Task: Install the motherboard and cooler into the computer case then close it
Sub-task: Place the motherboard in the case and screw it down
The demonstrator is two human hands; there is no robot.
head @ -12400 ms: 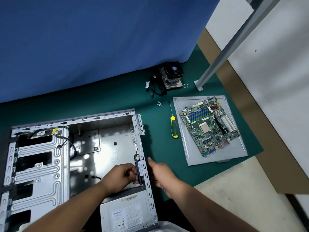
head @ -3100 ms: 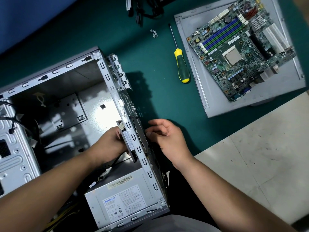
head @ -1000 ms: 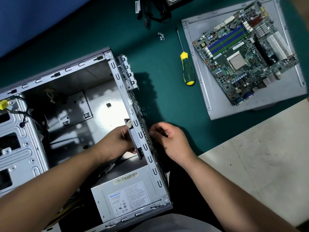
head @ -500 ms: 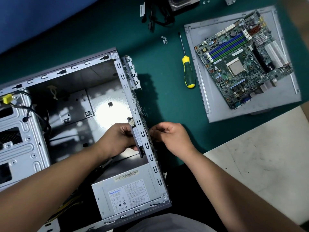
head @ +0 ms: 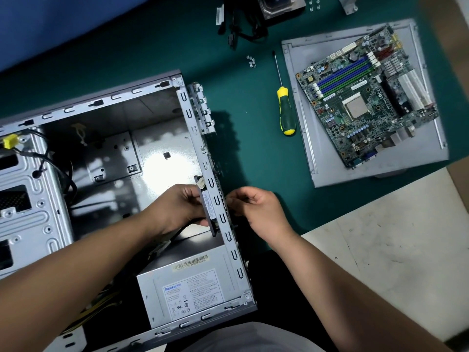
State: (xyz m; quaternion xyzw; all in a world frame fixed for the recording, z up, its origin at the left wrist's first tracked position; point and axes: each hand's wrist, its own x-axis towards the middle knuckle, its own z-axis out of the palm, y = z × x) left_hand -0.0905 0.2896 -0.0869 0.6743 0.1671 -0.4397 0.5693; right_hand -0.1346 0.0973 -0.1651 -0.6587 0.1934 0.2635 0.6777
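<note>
a green mat covers the worktop point(head: 152, 54), with a blue screen behind it and pale floor to the right. the open computer case point(head: 106, 118) lies on its side at the left, a power supply point(head: 193, 293) seated in its near corner. to the right, well apart from the case, the grey side panel point(head: 299, 123) lies flat with the motherboard point(head: 365, 97) resting on it, its long axis slanting from near right to far left. the cooler point(head: 281, 6) sits at the far edge, mostly cut off by the frame. a yellow-green screwdriver point(head: 285, 115) lies between case and panel, a few loose screws point(head: 251, 60) just beyond its tip.

the left hand point(head: 177, 209) is inside the case, fingers curled round a dark rear fan point(head: 209, 209) held against the back wall. the right hand point(head: 261, 207) is outside that wall, fingers bent and pinching at something small there; what it is, i cannot tell. the motherboard lies up and to the right of both hands, nearer the right one, so that hand looks the likelier to fetch it.

against the picture half a second ago, both hands sit at the same spot on the wall; only the view has shifted slightly, and nothing on the mat has moved.
</note>
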